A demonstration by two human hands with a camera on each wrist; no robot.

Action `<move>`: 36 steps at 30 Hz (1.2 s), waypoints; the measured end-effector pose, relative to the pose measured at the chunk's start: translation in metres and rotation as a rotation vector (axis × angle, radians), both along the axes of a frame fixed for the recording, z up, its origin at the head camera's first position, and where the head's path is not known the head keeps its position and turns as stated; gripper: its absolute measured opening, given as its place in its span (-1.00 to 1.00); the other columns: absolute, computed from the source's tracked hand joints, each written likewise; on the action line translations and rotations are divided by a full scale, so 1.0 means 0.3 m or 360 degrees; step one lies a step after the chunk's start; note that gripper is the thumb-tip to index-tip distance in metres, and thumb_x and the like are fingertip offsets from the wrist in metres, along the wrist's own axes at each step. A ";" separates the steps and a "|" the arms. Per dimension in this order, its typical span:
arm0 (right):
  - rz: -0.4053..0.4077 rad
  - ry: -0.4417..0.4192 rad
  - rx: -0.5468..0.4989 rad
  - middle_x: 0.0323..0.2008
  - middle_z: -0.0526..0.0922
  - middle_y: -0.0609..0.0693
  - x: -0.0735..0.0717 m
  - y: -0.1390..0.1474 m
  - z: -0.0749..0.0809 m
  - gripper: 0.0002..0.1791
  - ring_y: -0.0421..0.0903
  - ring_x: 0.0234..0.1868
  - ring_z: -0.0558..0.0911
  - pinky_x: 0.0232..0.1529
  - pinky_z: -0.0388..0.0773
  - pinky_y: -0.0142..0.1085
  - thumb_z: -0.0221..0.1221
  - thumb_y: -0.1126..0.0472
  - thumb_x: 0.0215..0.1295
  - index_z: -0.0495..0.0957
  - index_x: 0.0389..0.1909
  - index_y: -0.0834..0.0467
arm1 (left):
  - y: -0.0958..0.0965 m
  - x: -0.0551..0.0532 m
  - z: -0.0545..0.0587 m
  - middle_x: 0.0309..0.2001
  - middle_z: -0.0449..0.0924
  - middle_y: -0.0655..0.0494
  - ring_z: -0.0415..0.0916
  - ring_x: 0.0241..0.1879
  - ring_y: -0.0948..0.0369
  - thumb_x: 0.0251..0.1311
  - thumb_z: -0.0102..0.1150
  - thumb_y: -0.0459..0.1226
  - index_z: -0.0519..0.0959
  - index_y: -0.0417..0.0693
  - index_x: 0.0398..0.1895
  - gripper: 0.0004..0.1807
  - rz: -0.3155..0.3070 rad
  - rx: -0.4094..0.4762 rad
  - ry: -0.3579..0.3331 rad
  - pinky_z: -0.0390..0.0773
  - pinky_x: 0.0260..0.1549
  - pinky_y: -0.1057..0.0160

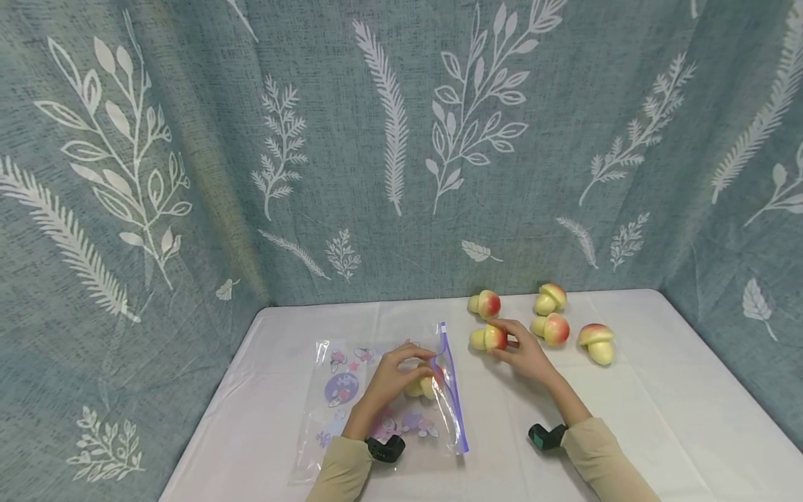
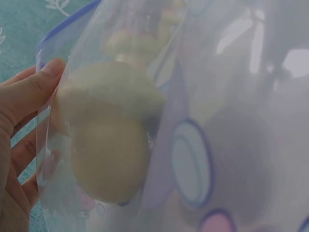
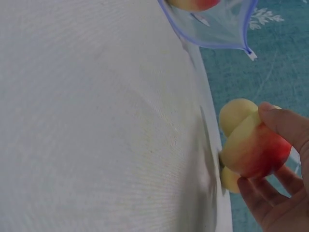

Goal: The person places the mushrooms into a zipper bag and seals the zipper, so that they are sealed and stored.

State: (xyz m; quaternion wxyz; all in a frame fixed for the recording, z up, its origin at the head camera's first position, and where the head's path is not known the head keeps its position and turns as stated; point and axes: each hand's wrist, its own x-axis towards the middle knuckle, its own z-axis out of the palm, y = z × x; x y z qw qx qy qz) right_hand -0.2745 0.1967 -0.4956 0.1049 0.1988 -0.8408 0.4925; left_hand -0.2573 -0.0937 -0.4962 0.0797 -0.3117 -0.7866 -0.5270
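Observation:
A clear zip bag (image 1: 314, 446) with purple and pink prints lies on the table, its purple zip edge toward the right. My left hand (image 1: 390, 380) pinches the bag near its mouth, thumb on the near side and fingers behind in the left wrist view. Inside the bag is a toy mushroom (image 2: 111, 159), seen hazily through the plastic. To the right of the bag, my right hand (image 1: 525, 354) grips another toy mushroom (image 3: 256, 150) by its red and yellow cap, between thumb and fingers. Its pale stem points left in the head view.
Behind the held mushroom lies another mushroom (image 1: 485, 305). Farther right are an upper mushroom (image 1: 550, 298), a middle mushroom (image 1: 551, 329) and an outer mushroom (image 1: 597, 343). A leaf-patterned curtain (image 1: 401, 174) rises behind the white table (image 1: 502, 460) and along its sides.

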 end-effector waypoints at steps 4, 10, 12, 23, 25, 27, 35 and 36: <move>0.0006 0.0008 0.0001 0.10 0.45 0.23 -0.014 0.012 -0.019 -0.41 0.17 0.14 0.42 0.00 0.51 0.05 0.34 0.34 0.02 0.42 0.14 0.27 | 0.004 -0.005 -0.004 -0.21 0.68 0.12 0.58 -0.10 0.19 -0.04 0.32 -0.26 0.64 -0.07 -0.17 -0.71 -0.0002 0.0002 0.0008 0.09 0.33 0.03; 0.0026 -0.0019 -0.0017 0.11 0.45 0.19 -0.008 0.014 -0.006 -0.40 0.12 0.15 0.40 0.01 0.51 0.05 0.34 0.30 0.03 0.42 0.15 0.24 | 0.010 0.018 0.034 -0.21 0.68 0.00 0.58 -0.11 0.08 -0.05 0.32 -0.37 0.62 -0.19 -0.18 -0.71 0.0006 -0.0009 0.0021 0.10 0.32 0.03; 0.0031 -0.0027 -0.0027 0.12 0.45 0.18 -0.006 0.014 -0.003 -0.40 0.12 0.16 0.39 0.02 0.50 0.06 0.34 0.29 0.03 0.42 0.15 0.24 | 0.011 0.034 0.060 -0.22 0.68 -0.03 0.58 -0.11 0.07 -0.04 0.32 -0.39 0.62 -0.23 -0.18 -0.71 0.0000 -0.0011 0.0019 0.10 0.33 0.09; 0.0015 -0.0020 -0.0022 0.11 0.45 0.22 0.017 0.010 -0.004 -0.40 0.13 0.14 0.40 0.00 0.52 0.01 0.33 0.33 0.04 0.41 0.16 0.26 | 0.012 0.063 0.103 -0.21 0.67 -0.07 0.58 -0.10 0.07 -0.04 0.31 -0.41 0.61 -0.28 -0.19 -0.72 -0.0016 0.0005 0.0043 0.13 0.33 0.14; 0.0017 -0.0016 -0.0039 0.10 0.44 0.26 0.032 0.002 0.005 -0.41 0.16 0.13 0.40 0.00 0.51 0.05 0.31 0.37 0.04 0.40 0.15 0.30 | 0.009 0.064 0.103 -0.21 0.67 -0.07 0.58 -0.10 0.06 -0.04 0.31 -0.41 0.61 -0.27 -0.19 -0.72 -0.0024 0.0005 0.0043 0.12 0.33 0.14; 0.0029 -0.0008 -0.0052 0.09 0.43 0.31 0.052 -0.009 0.025 -0.42 0.21 0.11 0.40 -0.02 0.51 0.07 0.29 0.41 0.05 0.39 0.14 0.35 | 0.007 0.065 0.100 -0.22 0.67 -0.06 0.58 -0.11 0.06 -0.05 0.31 -0.41 0.62 -0.27 -0.19 -0.72 -0.0026 0.0004 0.0051 0.13 0.33 0.14; 0.0015 -0.0019 -0.0061 0.06 0.43 0.38 0.120 -0.043 0.095 -0.44 0.24 0.09 0.41 -0.03 0.52 0.07 0.28 0.49 0.01 0.38 0.10 0.44 | -0.005 0.073 0.099 -0.22 0.68 -0.03 0.57 -0.09 0.08 -0.03 0.31 -0.40 0.63 -0.24 -0.19 -0.73 -0.0029 -0.0004 0.0011 0.12 0.33 0.18; 0.0016 -0.0017 -0.0063 0.06 0.43 0.38 0.124 -0.046 0.097 -0.44 0.25 0.09 0.41 -0.04 0.52 0.08 0.28 0.49 0.01 0.38 0.10 0.45 | -0.007 0.074 0.099 -0.22 0.68 -0.02 0.57 -0.08 0.08 -0.03 0.31 -0.39 0.63 -0.23 -0.19 -0.73 -0.0028 -0.0005 0.0004 0.12 0.33 0.18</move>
